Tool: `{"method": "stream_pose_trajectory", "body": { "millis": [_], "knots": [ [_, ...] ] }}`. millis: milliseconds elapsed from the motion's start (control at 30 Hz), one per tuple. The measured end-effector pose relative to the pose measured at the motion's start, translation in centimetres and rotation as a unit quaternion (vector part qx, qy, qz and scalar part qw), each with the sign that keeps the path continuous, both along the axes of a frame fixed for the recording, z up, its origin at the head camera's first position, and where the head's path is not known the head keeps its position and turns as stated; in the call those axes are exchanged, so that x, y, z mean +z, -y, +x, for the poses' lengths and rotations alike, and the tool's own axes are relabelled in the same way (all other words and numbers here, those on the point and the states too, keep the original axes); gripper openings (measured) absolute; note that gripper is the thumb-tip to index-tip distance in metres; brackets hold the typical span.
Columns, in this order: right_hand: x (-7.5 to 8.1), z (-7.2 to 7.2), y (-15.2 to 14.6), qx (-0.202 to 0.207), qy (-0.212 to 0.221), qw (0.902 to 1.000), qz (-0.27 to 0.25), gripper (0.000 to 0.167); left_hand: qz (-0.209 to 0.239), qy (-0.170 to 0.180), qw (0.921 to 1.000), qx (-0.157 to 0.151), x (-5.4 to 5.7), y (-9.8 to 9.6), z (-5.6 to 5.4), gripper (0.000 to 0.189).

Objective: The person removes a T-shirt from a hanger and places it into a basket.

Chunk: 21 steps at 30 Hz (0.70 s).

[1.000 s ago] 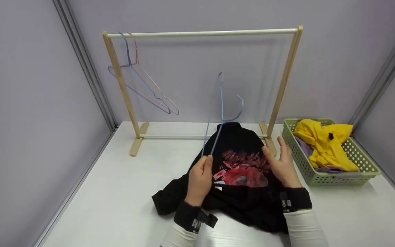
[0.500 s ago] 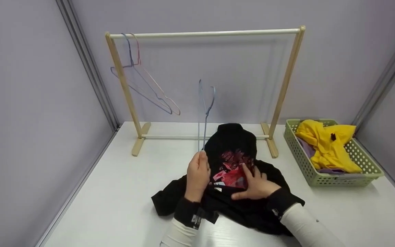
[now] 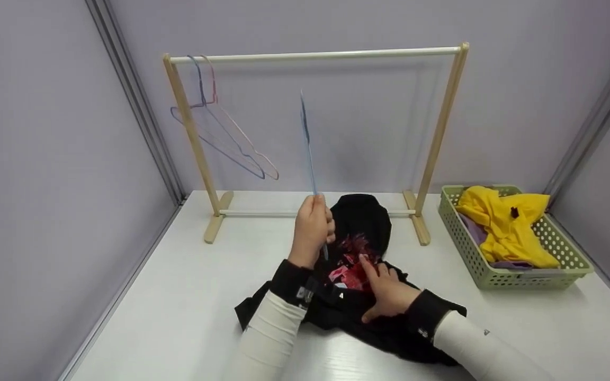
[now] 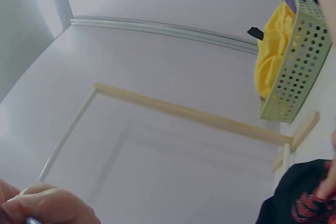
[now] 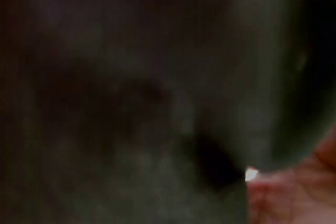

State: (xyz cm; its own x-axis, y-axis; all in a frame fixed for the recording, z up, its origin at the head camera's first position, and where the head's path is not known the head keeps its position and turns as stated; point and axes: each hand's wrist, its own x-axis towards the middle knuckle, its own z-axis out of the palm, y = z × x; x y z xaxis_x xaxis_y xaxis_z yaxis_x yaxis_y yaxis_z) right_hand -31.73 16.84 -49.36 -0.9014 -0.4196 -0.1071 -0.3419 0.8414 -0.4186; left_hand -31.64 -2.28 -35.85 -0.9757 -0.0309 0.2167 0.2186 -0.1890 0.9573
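Note:
My left hand (image 3: 311,227) grips a light blue wire hanger (image 3: 311,161), held upright and seen edge-on above the black top. In the left wrist view, the fingers (image 4: 50,203) show at the lower left corner. The black top (image 3: 360,214), with a red and pink print, lies crumpled on the table. On its print rests my right hand (image 3: 389,293), fingers spread and fairly straight. Dark blur fills most of the right wrist view, with part of the hand (image 5: 289,198) at the lower right.
A wooden clothes rack (image 3: 315,55) stands behind the top. At its left end hang a blue hanger (image 3: 199,79) and a pink hanger (image 3: 213,79). The green basket (image 3: 538,279) on the right holds a yellow garment (image 3: 511,227) and purple cloth (image 3: 472,227).
My left hand has risen and turned the hanger edge-on. My right hand has come down from the right onto the top, whose right part is drawn inward.

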Motion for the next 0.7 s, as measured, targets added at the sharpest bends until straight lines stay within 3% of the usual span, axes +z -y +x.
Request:
{"method": "stream_pose_trajectory", "body": {
  "millis": [233, 433, 500, 600, 700],
  "knots": [
    [0.6, 0.2, 0.4, 0.050, 0.000, 0.9985, -0.022, 0.111, -0.009, 0.005, 0.9999, 0.008, 3.1, 0.8, -1.7, 0.026],
    [1.2, -1.0, -0.9, 0.080, -0.053, 0.9953, 0.011, 0.040, 0.018, 0.007, 0.9995, 0.024, 5.3, 2.0, -2.9, 0.027],
    [1.4, -1.7, -1.7, 0.067, -0.081, 0.9945, -0.005, 0.025, 0.027, 0.010, 0.9991, 0.030, 5.9, 2.4, -3.3, 0.027],
    [2.0, -2.7, -3.0, 0.030, -0.117, 0.9905, -0.065, 0.017, 0.036, 0.014, 0.9984, 0.040, 6.7, 3.0, -3.9, 0.028],
    [3.0, -3.4, -4.2, -0.019, -0.139, 0.9777, -0.156, 0.016, 0.047, 0.018, 0.9975, 0.049, 7.4, 3.6, -4.5, 0.028]
  ]
}}
